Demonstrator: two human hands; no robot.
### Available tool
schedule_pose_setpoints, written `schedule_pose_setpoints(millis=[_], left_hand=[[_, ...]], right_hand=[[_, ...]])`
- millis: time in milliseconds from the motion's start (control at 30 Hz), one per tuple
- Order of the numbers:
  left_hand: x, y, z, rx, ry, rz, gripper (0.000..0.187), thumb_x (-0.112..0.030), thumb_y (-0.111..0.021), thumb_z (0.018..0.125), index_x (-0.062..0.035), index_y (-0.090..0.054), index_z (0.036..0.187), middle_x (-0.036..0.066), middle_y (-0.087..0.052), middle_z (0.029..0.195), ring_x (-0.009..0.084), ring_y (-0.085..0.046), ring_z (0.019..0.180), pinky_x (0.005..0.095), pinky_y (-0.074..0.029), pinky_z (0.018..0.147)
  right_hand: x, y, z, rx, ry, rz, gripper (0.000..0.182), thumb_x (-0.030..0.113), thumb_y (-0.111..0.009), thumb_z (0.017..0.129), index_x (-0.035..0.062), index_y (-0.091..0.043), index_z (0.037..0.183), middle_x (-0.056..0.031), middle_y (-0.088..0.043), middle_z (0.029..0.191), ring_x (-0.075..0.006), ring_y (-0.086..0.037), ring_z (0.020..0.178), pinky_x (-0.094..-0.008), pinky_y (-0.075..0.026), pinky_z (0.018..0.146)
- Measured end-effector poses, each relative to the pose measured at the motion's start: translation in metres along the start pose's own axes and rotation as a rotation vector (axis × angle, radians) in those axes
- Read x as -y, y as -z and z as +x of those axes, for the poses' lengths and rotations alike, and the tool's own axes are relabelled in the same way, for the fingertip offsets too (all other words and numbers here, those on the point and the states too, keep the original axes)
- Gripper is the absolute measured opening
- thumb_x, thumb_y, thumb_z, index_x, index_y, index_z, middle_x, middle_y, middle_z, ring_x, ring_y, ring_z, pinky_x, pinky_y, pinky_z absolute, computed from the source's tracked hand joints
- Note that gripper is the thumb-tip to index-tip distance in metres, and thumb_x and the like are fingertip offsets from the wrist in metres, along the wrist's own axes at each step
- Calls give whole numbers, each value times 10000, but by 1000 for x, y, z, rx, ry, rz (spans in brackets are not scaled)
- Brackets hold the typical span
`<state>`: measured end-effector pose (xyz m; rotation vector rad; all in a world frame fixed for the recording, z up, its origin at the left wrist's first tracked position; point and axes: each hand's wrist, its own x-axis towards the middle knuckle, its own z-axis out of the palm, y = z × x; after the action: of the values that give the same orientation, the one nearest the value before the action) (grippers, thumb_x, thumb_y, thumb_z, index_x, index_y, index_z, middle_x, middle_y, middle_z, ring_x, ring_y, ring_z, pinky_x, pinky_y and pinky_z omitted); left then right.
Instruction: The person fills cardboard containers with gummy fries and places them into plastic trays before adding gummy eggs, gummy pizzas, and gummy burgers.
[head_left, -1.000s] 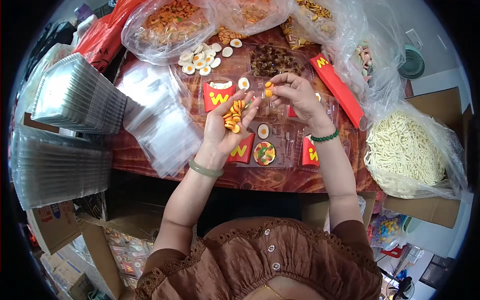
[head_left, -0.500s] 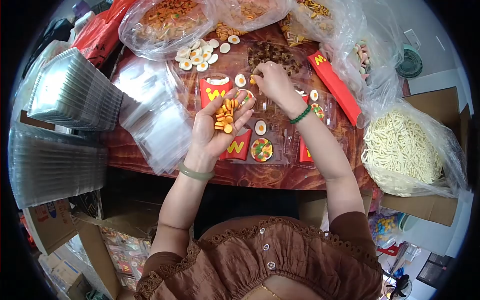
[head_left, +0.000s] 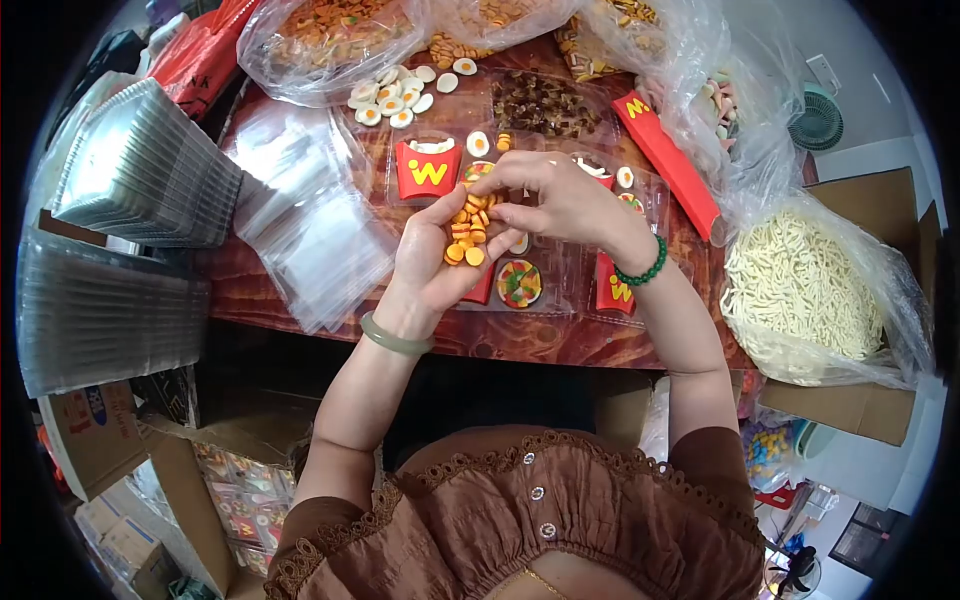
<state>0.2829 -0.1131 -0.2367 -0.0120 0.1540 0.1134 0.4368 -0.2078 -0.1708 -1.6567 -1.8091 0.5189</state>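
My left hand [head_left: 425, 265] is turned palm up, its fingers curled round a pile of small orange burger-shaped gummies [head_left: 467, 235]. Over that pile, my right hand [head_left: 560, 200] reaches in with thumb and forefinger pinched on a burger-shaped gummy, though the fingertips partly cover it. Just beyond lie clear plastic trays with red fry boxes [head_left: 428, 170] marked in yellow, egg-shaped gummies [head_left: 478, 144] and round pizza-like gummies [head_left: 520, 284]. One stacked burger gummy [head_left: 504, 142] sits in a tray behind my right hand. My hands hide parts of the nearer trays.
Loose egg gummies [head_left: 390, 95] and a batch of dark brown pieces [head_left: 540, 105] lie at the back. Clear bags [head_left: 310, 250] and stacked plastic trays [head_left: 150, 165] stand left. On the right are a long red carton [head_left: 668, 165] and a bag of pale strands [head_left: 805, 290].
My right hand has come back from the tray behind to the pile in my left palm. A stacked burger gummy now shows in that tray. My left hand has shifted slightly right.
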Motion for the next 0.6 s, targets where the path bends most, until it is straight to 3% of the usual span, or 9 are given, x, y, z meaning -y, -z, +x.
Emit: schedule_pose_setpoints(millis=[100, 267, 333, 400, 433, 467, 533, 600], left_hand=[[9, -7, -3, -132, 14, 133, 342, -204, -351, 988, 15, -461, 1227, 147, -572, 1119, 269, -584, 1039, 436, -494, 934], [19, -3, -16, -82, 74, 83, 293, -149, -382, 973, 49, -512, 1147, 171, -554, 1150, 291, -570, 1062, 444, -494, 946], [27, -2, -18, -197, 104, 81, 324, -164, -381, 977, 31, -474, 1219, 135, -562, 1122, 249, -586, 1018, 423, -513, 922], [32, 4, -23, -133, 138, 93, 335, -161, -389, 976, 28, -451, 1245, 157, -545, 1170, 282, -564, 1080, 403, -512, 926], [37, -2, -28, -154, 157, 97, 342, -165, -387, 978, 24, -441, 1257, 169, -532, 1200, 300, -547, 1115, 392, -511, 927], [42, -5, -34, -175, 174, 101, 349, -170, -384, 980, 21, -431, 1268, 181, -519, 1230, 318, -529, 1149, 381, -510, 929], [48, 1, -42, -180, 184, 96, 362, -174, -381, 982, 11, -412, 1292, 190, -498, 1271, 344, -494, 1195, 367, -505, 934], [55, 2, -46, -195, 197, 108, 374, -176, -378, 983, 6, -396, 1309, 179, -503, 1267, 338, -504, 1186, 368, -502, 935]], right_hand=[[2, 1, -6, 39, -30, -27, 217, 107, -655, 768, 24, -632, 966, -120, -633, 875, -257, -624, 827, -337, -500, 716], [1, -2, -24, 55, -125, -95, 189, 116, -637, 745, -8, -609, 886, -123, -628, 840, -269, -622, 783, -338, -498, 689], [9, -4, -32, 47, -109, -85, 174, 119, -634, 755, -9, -604, 870, -115, -619, 809, -253, -615, 745, -330, -494, 669], [17, 1, -40, 51, -191, -48, 167, 125, -635, 768, -9, -599, 861, -108, -609, 792, -222, -606, 727, -320, -488, 640], [11, -1, -49, -54, -209, -32, 167, 126, -637, 770, -8, -598, 863, -102, -605, 783, -201, -600, 705, -311, -483, 614], [8, -1, -55, -53, -207, -33, 167, 126, -637, 770, -8, -598, 863, -102, -605, 783, -201, -600, 705, -311, -483, 614], [5, -5, -66, -114, -425, -117, 185, 133, -666, 768, -4, -606, 876, -111, -608, 788, -205, -603, 687, -312, -486, 606], [-3, -16, -75, -108, -400, -159, 202, 150, -678, 760, -4, -611, 873, -134, -615, 804, -253, -614, 736, -343, -494, 650]])
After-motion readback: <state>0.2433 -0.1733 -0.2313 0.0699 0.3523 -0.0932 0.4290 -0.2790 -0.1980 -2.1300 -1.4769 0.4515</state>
